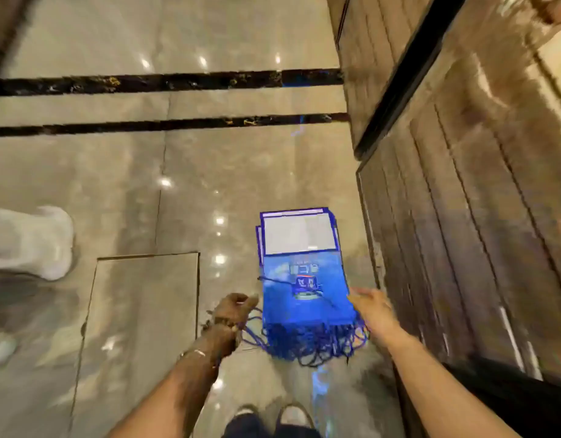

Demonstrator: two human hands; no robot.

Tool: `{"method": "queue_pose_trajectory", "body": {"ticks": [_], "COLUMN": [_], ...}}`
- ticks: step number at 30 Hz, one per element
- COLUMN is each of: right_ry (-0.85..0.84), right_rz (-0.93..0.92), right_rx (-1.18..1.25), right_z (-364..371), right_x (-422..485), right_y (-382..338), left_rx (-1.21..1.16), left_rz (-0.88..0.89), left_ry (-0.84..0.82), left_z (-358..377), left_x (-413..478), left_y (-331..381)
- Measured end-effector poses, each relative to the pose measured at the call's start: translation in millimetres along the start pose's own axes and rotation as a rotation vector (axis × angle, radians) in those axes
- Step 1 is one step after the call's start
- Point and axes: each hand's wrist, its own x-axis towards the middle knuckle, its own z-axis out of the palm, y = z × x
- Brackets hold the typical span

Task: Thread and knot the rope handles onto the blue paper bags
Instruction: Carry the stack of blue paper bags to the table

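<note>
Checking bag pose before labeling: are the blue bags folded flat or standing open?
Folded flat. The bags lie stacked on the floor, faces up, with ropes spilling from their near edge.

bag print: blurred, unreadable | left hand: curled, what it holds unclear | white shape: blurred, cut by left edge | shoes: cut by bottom edge

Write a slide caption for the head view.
Left hand and right hand flank stacked blue bags, ropes trailing, on the floor.
</note>
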Motion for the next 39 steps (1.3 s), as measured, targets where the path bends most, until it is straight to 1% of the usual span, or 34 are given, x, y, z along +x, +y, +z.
{"method": "queue_pose_trajectory", "body": {"ticks": [2, 4, 6, 8, 10, 13, 16, 19, 21, 24, 26, 30, 32, 35, 39], "right_ry": [0.032, 0.057, 0.078, 0.02, -0.055, -0.16, -0.242, -0.268, -0.285, -0.297, -0.295, -0.329, -0.31, -0.279, -0.278], "right_rz": [-0.068, -0.09, -0.088, -0.076, -0.078, -0.013, 0.07, 0.12, 0.14, 0.115, 0.118, 0.134, 0.09, -0.005, -0.08], "right_rx": [-0.038, 0.031, 0.095, 0.133, 0.088, 0.123, 0.139, 0.137, 0.15, 0.14, 0.127, 0.147, 0.17, 0.262, 0.376], "right_z": [19, 35, 49, 62, 72, 77, 80, 81, 80, 78, 79, 82, 86, 90, 76], "right_x": [44, 91, 132, 169, 200, 229, 235, 233, 234, 237, 237, 237, 236, 227, 160], "right_y": [14, 23, 44, 63, 79, 98, 103, 104, 105, 103, 101, 107, 113, 120, 89], "left_rx": [-0.001, -0.032, -0.062, -0.219, -0.415, -0.571, -0.564, -0.556, -0.506, -0.49, -0.526, -0.596, -0.633, -0.657, -0.674], "left_rz": [-0.013, -0.041, -0.064, -0.113, -0.173, -0.203, -0.215, -0.251, -0.222, -0.119, -0.076, -0.097, -0.083, 0.046, 0.165], "left_ry": [-0.004, -0.058, -0.062, -0.106, -0.186, -0.271, -0.286, -0.408, -0.458, -0.442, -0.435, -0.465, -0.386, -0.265, -0.237], "left_z": [26, 48, 73, 95, 113, 128, 132, 128, 127, 127, 126, 123, 125, 123, 83], "left_x": [50, 101, 143, 175, 204, 228, 236, 236, 234, 233, 234, 231, 227, 218, 158], "left_y": [-16, -28, -52, -72, -92, -108, -112, -111, -111, -106, -101, -95, -95, -90, -71]}}
